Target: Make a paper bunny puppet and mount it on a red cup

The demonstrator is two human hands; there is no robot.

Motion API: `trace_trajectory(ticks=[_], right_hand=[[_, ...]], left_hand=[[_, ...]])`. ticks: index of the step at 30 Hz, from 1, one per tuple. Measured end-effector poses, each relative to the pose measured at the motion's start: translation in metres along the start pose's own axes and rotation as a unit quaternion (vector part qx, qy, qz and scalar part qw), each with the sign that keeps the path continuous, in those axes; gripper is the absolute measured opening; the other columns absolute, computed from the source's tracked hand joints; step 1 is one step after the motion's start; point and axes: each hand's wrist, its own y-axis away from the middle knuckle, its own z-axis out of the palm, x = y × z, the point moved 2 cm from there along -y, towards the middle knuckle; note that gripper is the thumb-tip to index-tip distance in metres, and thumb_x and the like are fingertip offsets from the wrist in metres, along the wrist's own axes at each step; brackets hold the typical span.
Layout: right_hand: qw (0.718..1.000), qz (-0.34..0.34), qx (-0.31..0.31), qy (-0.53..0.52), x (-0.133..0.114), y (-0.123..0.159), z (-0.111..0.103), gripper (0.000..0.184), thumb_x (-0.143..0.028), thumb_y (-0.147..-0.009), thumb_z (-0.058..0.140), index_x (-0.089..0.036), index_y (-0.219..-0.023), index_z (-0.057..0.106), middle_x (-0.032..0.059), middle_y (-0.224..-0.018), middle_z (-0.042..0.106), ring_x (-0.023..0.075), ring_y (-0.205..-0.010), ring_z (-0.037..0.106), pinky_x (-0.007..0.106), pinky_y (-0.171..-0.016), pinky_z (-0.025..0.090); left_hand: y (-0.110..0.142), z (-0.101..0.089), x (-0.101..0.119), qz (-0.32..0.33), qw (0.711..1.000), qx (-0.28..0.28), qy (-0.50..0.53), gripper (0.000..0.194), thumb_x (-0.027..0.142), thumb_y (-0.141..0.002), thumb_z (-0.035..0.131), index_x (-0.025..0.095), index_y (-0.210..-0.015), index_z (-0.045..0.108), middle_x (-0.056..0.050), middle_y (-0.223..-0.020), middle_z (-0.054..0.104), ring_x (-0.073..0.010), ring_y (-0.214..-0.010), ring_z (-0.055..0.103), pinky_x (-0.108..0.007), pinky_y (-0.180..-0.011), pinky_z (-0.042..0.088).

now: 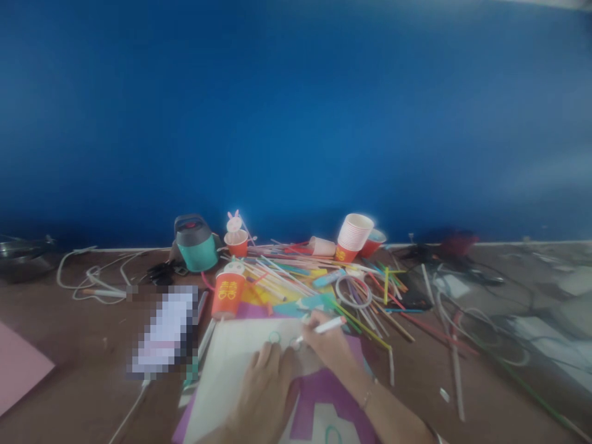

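My left hand lies flat on a white sheet of paper, fingers stretched toward the far edge. Between the fingers of my right hand is a white marker with an orange end, its tip end pointing down-left at the sheet. Small green circles are drawn on the paper close to my left fingertips. Under the white sheet lies purple paper, and a cut white piece with a green curve rests on it at the bottom.
A red paper cup stands just beyond the sheet. Many coloured straws are heaped behind, near stacked cups and a teal container. A blurred phone lies left. Cables and pink paper flank the work area.
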Motion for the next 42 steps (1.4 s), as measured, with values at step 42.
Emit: trace_trajectory(ticks=[42], right_hand=[[0.998,-0.013,-0.032,0.061,-0.012,0.004,-0.001,0.018,-0.034,-0.074,0.047,-0.024,-0.061,0.04,-0.0012,-0.055,0.061,0.0162,-0.057,0.062,0.023,-0.054,0.044]], left_hand=[[0.002,0.002,-0.001,0.002,1.0,0.006,-0.004,0.038,0.022,-0.088,0.047,0.02,-0.126,0.054,-0.009,-0.104,0.059,-0.0264,-0.099,0.051,-0.043,-0.086,0.044]])
